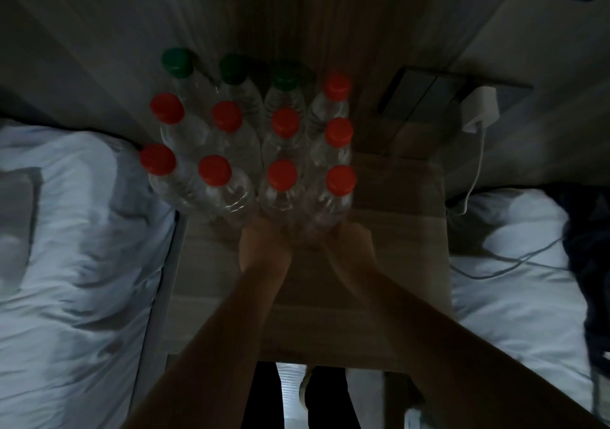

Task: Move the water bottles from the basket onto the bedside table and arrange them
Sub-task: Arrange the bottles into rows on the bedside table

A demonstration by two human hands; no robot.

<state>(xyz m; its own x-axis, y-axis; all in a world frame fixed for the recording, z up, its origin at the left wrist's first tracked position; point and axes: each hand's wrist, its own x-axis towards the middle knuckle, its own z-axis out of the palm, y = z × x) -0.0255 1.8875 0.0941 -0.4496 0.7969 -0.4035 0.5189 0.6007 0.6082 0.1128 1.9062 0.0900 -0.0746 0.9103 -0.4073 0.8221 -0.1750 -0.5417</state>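
Several clear water bottles stand upright in rows on the wooden bedside table (399,230), most with red caps and three at the back with green caps (176,61). My left hand (264,247) is at the base of the front-row bottle with the red cap (282,174). My right hand (346,244) is at the base of the front right bottle (341,179). Both hands touch the bottles' lower parts; the fingers are hidden behind the bottles in the dim light. No basket is in view.
White bedding (72,263) lies left of the table and another bed (521,280) lies right, with cables across it. A white charger (480,107) with a cord hangs on the wall panel at the back right. My feet (313,392) show below the table's front edge.
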